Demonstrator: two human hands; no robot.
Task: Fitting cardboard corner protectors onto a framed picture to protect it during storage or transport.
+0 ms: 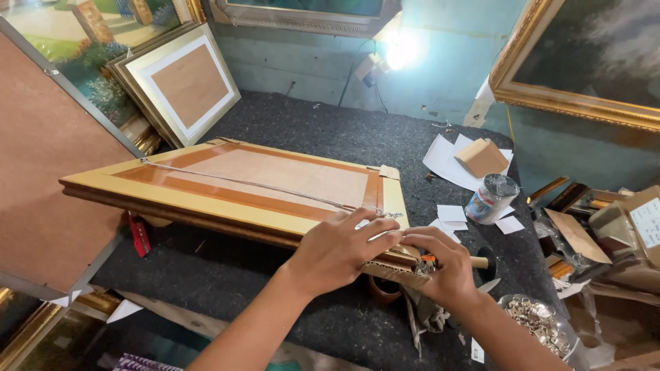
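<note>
A wooden picture frame (pixel 206 199) lies back side up and tilted above the dark felt worktable (pixel 323 134), with a hanging wire (pixel 261 185) stretched across its back. My left hand (pixel 340 249) presses on the frame's near right corner, fingers curled over its edge. My right hand (pixel 447 264) is beside it at the same corner, gripping a piece of brown corrugated cardboard (pixel 395 271) fitted under the corner. A tool with a wooden handle (pixel 474 262) lies just behind my right hand.
A paint tin (pixel 491 199), paper scraps (pixel 450 161) and a small cardboard wedge (pixel 481 156) lie right of the frame. A bowl of metal fittings (pixel 540 319) sits at the near right. Framed pictures lean on the left (pixel 182 86) and right (pixel 584 55) walls. A lamp (pixel 399 48) shines behind.
</note>
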